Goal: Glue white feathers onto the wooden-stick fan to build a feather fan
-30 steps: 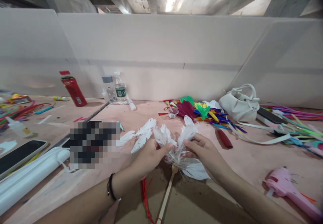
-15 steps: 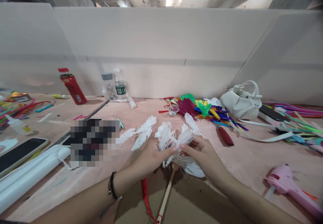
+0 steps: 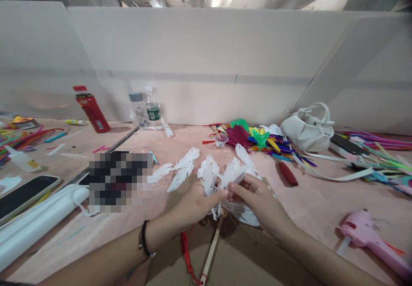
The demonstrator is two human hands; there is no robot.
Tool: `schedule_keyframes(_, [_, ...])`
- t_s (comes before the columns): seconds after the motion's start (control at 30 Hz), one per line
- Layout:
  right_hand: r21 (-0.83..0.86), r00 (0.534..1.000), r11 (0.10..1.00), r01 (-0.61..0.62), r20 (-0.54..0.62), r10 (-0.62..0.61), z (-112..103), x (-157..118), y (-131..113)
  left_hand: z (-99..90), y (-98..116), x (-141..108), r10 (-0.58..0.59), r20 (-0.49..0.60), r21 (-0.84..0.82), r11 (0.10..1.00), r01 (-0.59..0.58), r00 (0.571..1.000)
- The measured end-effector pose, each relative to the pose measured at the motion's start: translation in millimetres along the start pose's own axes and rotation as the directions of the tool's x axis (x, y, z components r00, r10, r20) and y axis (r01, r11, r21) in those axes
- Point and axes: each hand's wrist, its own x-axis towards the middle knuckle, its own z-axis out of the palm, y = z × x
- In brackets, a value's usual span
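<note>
I have white feathers in both hands, upright and fanned out over the brown board on the counter. My left hand is closed on their lower part, thumb in front; the fingers behind are mostly hidden by the plumes and by the hand itself. My right hand pinches the feathers on its own side, thumb close to my left thumb; I cannot tell whether the two touch, nor exactly which strands each grip has.

Just below, the wooden stick slants toward me. Its upper end goes in under the white plumes, so I can't make out how, or whether, it joins them. Its lower end, with the red tassel beside it, runs close to the bottom edge of my view. More white plumage spreads behind and under my right hand, partly covered by it.

Left of my hands lie loose white feathers, then a pixelated patch that hides most of whatever is there. The phone and the long white object run off the left edge. On my right, the pink glue gun has its handle cut off by the edge, and the white handbag partly covers a dark device.
</note>
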Motion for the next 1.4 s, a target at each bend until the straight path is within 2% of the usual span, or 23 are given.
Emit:
schedule_keyframes(0.23, [0.268,0.989,0.963,-0.017,-0.140,0.057,3.4,2.8,-3.4,2.5,-13.6,4.8,-0.038,-0.124,-0.220,0.975,0.010,0.992])
schedule_keyframes(0.37, [0.272,0.985,0.962,0.025,-0.173,0.023,2.5,3.1,-4.0,0.3,-18.6,6.8,-0.031,-0.055,-0.279,0.960,0.015,0.998])
schedule_keyframes(0.47, [0.176,0.993,0.983,0.050,-0.118,-0.030,0.9,1.1,-2.3,-1.1,-19.8,6.2,0.016,-0.066,-0.207,0.978,-0.029,0.998])
schedule_keyframes(0.6, [-0.106,0.989,0.983,0.148,0.006,-0.149,1.9,-3.9,-5.2,0.4,-17.6,3.6,-0.013,-0.070,-0.155,0.988,0.002,0.997])
schedule_keyframes(0.83, [-0.241,0.979,0.950,0.201,0.080,-0.187,1.0,-7.5,-8.7,2.1,-19.4,3.8,-0.170,-0.024,-0.391,0.909,0.147,0.985])
schedule_keyframes(0.9, [-0.323,0.960,0.905,0.278,0.069,-0.270,0.3,-9.6,-11.7,1.7,-19.8,4.5,-0.197,-0.052,-0.420,0.894,0.158,0.979])
schedule_keyframes(0.97, [-0.429,0.902,0.805,0.410,0.061,-0.427,0.3,-13.0,-16.6,1.2,-19.2,5.2,-0.202,-0.071,-0.430,0.890,0.152,0.977])
schedule_keyframes(1.07, [-0.510,0.765,0.613,0.603,0.151,-0.627,0.6,-20.0,-22.3,0.0,-19.0,6.5,-0.183,-0.047,-0.392,0.907,0.150,0.982])
schedule_keyframes(1.17, [-0.512,0.657,0.455,0.728,0.334,-0.676,-0.9,-27.1,-18.5,-1.7,-21.4,7.9,-0.182,-0.123,-0.332,0.934,0.132,0.976])
schedule_keyframes(1.23, [-0.472,0.551,0.327,0.818,0.484,-0.679,-2.4,-30.9,-12.1,-2.8,-22.9,8.2,-0.192,-0.163,-0.287,0.948,0.139,0.968])
schedule_keyframes(1.3, [-0.395,0.427,0.215,0.893,0.598,-0.678,-2.2,-33.9,-7.8,-3.7,-23.3,8.0,-0.180,-0.156,-0.222,0.964,0.143,0.971])
schedule_keyframes(1.33, [-0.361,0.383,0.181,0.915,0.633,-0.673,-1.2,-35.3,-7.5,-4.0,-23.5,8.0,-0.163,-0.155,-0.181,0.974,0.134,0.974])
schedule_keyframes(1.4, [-0.330,0.325,0.128,0.935,0.656,-0.681,2.4,-38.4,-10.5,-4.5,-24.6,9.1,-0.115,-0.164,-0.112,0.989,0.097,0.980])
